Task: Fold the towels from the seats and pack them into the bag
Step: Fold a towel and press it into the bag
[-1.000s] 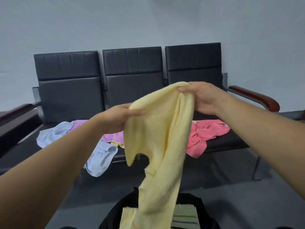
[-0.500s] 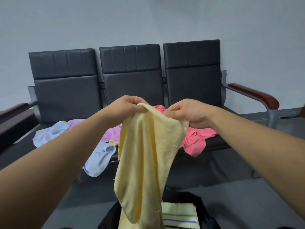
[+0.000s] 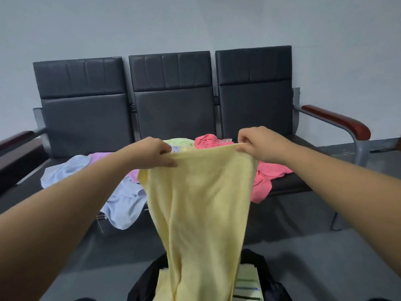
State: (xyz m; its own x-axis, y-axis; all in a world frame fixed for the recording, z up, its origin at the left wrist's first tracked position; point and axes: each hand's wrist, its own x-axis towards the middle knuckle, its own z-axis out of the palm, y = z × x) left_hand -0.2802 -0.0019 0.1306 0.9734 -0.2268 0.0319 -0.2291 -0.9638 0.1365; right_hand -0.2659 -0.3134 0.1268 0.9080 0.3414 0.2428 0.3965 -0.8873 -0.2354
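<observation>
A pale yellow towel (image 3: 201,209) hangs in front of me, stretched along its top edge. My left hand (image 3: 155,152) pinches its left top corner and my right hand (image 3: 258,144) pinches the right one. The towel's lower end drops into an open black bag (image 3: 267,276) on the floor, where a folded striped towel (image 3: 247,286) lies. On the black seats (image 3: 173,114) behind lie a light blue towel (image 3: 121,203), a purple towel (image 3: 99,156), a green towel (image 3: 180,141) and a pink towel (image 3: 267,177).
The three-seat bench stands against a grey wall (image 3: 195,22). It has a wooden armrest (image 3: 338,121) at the right and another armrest (image 3: 15,137) at the left. Grey floor (image 3: 303,257) surrounds the bag.
My hands have moved apart and spread the yellow towel's top edge wide; before, they held it bunched close together. The towel now hangs flat.
</observation>
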